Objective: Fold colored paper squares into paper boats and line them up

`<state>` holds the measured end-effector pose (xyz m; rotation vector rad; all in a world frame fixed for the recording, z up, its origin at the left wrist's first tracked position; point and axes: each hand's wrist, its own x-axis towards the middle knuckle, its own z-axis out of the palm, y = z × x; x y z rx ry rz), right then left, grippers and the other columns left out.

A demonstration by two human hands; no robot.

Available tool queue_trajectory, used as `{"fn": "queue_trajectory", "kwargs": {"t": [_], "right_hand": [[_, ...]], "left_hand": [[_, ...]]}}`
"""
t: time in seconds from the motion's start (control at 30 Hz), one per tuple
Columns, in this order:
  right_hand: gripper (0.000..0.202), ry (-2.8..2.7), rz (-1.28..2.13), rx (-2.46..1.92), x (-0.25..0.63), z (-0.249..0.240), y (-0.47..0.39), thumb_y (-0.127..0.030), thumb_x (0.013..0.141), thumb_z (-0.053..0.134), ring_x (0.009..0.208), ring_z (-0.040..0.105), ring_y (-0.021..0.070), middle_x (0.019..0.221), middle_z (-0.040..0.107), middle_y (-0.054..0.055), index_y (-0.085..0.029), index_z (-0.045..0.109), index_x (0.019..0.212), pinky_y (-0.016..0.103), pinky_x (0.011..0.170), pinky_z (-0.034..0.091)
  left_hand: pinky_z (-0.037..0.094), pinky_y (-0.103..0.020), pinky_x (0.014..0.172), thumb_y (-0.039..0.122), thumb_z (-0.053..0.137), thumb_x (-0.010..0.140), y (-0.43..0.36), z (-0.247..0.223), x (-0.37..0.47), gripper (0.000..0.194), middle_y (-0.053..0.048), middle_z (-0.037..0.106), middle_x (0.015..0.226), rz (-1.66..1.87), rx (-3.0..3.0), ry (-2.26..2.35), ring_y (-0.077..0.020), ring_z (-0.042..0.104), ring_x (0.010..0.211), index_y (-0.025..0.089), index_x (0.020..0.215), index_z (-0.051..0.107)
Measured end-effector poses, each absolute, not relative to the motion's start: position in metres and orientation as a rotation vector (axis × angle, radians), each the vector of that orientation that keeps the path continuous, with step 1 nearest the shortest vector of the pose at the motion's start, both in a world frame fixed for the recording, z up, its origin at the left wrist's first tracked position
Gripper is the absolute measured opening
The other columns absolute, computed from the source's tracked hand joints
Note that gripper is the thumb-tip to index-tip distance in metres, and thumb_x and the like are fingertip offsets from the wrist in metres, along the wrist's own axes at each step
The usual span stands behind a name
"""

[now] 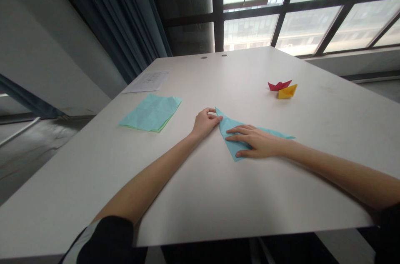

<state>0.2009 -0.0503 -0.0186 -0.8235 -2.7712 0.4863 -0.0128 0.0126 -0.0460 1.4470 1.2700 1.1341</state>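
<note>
A light blue sheet of origami paper [233, 147], folded into a roughly triangular shape, lies on the table in front of me. My left hand [206, 123] pinches its upper left corner between thumb and fingers. Flat across the middle of the paper rests my right hand [251, 141], fingers spread and pressing on it. The paper's right tip pokes out beyond the right wrist. Part of the fold is hidden under the right hand.
Left of my hands lies a stack of creased blue and green paper [151, 112]. Behind it is a printed sheet [148, 81]. A red folded paper boat [279, 85] and a yellow one [287, 91] stand at the right on the white table [200, 197].
</note>
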Motion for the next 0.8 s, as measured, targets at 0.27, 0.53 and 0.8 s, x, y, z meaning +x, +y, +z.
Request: {"fn": "queue_trajectory", "kwargs": {"t": [0.27, 0.53, 0.8], "right_hand": [[0.037, -2.166, 0.814, -1.115, 0.215, 0.002, -0.024, -0.044, 0.083, 0.049, 0.096, 0.059, 0.0207, 0.110, 0.063, 0.008, -0.022, 0.063, 0.109, 0.035, 0.081, 0.049], [0.041, -1.749, 1.139, -1.185, 0.208, -0.024, -0.007, -0.047, 0.073, 0.060, 0.065, 0.059, 0.0137, 0.079, 0.069, 0.006, -0.014, 0.068, 0.097, 0.026, 0.057, 0.047], [0.032, -1.629, 1.099, -1.136, 0.196, -0.023, -0.010, -0.044, 0.067, 0.066, 0.066, 0.059, 0.0138, 0.073, 0.069, 0.003, -0.015, 0.069, 0.077, 0.026, 0.060, 0.045]], "left_hand": [[0.047, -0.024, 0.061, 0.020, 0.073, 0.058, -0.003, -0.031, 0.003, 0.021, -0.002, 0.065, 0.063, 1.113, 1.197, 1.072, -0.0105, 0.059, 0.058, 0.011, 0.073, 0.062], [0.049, -0.026, 0.064, 0.018, 0.069, 0.062, -0.019, -0.026, 0.021, 0.016, -0.004, 0.068, 0.067, 0.882, 1.342, 0.978, -0.0123, 0.061, 0.061, 0.011, 0.077, 0.069], [0.049, -0.025, 0.061, 0.027, 0.069, 0.065, -0.018, -0.034, 0.020, 0.018, -0.005, 0.068, 0.067, 0.843, 1.442, 1.023, -0.0133, 0.061, 0.059, 0.013, 0.076, 0.070]]}}
